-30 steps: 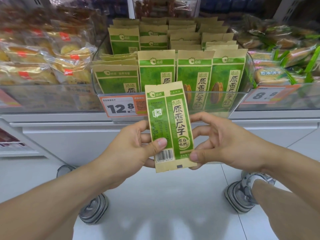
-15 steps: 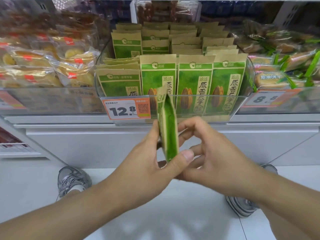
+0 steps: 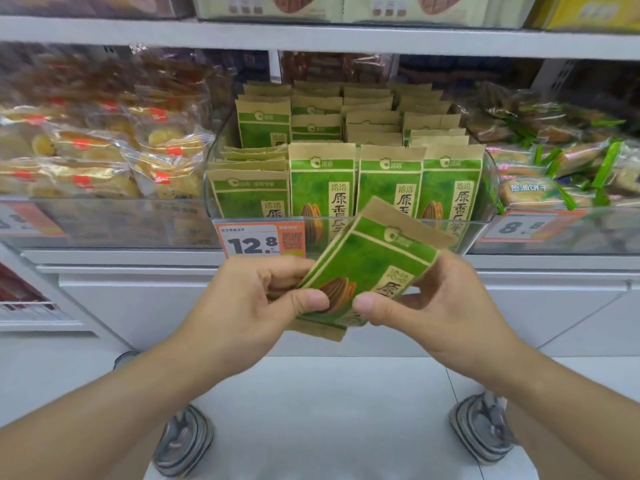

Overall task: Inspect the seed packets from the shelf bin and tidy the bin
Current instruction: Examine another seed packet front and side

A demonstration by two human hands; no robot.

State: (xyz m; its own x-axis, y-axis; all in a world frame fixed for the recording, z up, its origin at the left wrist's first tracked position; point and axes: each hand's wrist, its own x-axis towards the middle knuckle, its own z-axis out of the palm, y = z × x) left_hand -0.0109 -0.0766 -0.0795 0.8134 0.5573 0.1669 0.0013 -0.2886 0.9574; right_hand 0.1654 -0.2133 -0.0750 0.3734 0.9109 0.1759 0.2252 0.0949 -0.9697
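Note:
A green and tan seed packet (image 3: 372, 261) is held in front of the shelf, tilted with its top to the upper right and its front side facing me. My left hand (image 3: 252, 303) pinches its lower left edge with thumb on top. My right hand (image 3: 433, 306) pinches its lower right part the same way. Behind it stands the clear shelf bin (image 3: 481, 233), filled with several rows of matching seed packets (image 3: 322, 188), most upright, some at the left lying lower.
An orange price tag (image 3: 259, 240) reading 12.8 hangs on the bin's front. Bagged pastries (image 3: 104, 157) fill the left bin, green-wrapped biscuits (image 3: 554, 171) the right. A white shelf board (image 3: 311, 36) runs above. My shoes (image 3: 183, 441) stand on the white floor.
The packet showed its back with barcode, then turned edge-on, and now shows its front, tilted. Both hands shifted lower on it and the view rose toward the shelf.

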